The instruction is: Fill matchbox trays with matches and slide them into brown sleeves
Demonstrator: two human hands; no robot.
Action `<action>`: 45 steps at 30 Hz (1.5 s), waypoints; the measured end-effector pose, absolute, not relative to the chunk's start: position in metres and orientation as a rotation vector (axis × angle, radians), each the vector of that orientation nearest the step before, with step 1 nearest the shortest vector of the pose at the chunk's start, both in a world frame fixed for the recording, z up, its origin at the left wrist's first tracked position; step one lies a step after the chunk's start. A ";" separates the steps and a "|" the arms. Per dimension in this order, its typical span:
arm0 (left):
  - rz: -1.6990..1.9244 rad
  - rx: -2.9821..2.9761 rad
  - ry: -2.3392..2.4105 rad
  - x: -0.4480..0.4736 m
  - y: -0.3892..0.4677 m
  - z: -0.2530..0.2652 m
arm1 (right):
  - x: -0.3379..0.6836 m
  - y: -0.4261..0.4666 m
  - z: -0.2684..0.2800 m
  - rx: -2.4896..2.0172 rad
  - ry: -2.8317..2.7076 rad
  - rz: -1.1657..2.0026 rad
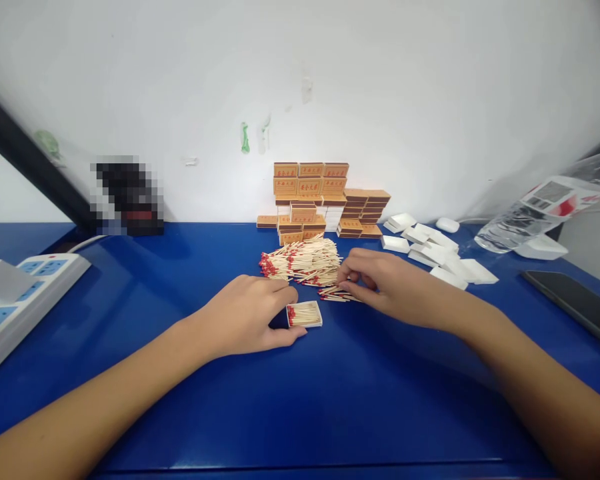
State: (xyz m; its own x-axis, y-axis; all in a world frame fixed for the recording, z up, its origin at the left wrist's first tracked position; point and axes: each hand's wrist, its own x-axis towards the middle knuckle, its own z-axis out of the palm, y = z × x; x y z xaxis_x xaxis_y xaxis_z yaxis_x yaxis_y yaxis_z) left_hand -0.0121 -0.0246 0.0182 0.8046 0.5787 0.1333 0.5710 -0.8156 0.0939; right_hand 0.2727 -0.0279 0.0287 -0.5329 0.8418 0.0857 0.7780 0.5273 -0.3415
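Observation:
A small white matchbox tray (321, 324) lies on the blue table, filled with red-tipped matches (305, 314). Fingers and thumb of my left hand (253, 313) grip the tray from its left side. Beyond it spreads a heap of loose matches (313, 259), most with red heads toward the left. At the heap's right edge, my right hand (380, 280) is closed in a pinch on some matches; how many is hidden by the fingers. A few stray matches (333, 294) lie between the heap and the tray.
Orange matchboxes (310, 185) are stacked against the wall. White empty trays (433, 253) lie scattered at right, near a clear plastic bottle (525, 213) and a dark phone (575, 300). A power strip (30, 293) occupies the left side. A blurred dark object (130, 193) stands behind.

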 end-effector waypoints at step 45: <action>0.294 2.960 0.889 -0.011 -0.026 0.019 | 0.256 -0.040 0.034 -1.303 -2.449 0.310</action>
State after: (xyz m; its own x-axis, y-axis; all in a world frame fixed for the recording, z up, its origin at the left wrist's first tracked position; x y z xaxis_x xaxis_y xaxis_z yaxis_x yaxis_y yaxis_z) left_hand -0.0114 -0.0260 0.0190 0.8182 0.5493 0.1699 0.5423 -0.8354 0.0891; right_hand 0.2555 -0.0396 0.0341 -0.5166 0.8324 0.2005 0.7561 0.5535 -0.3492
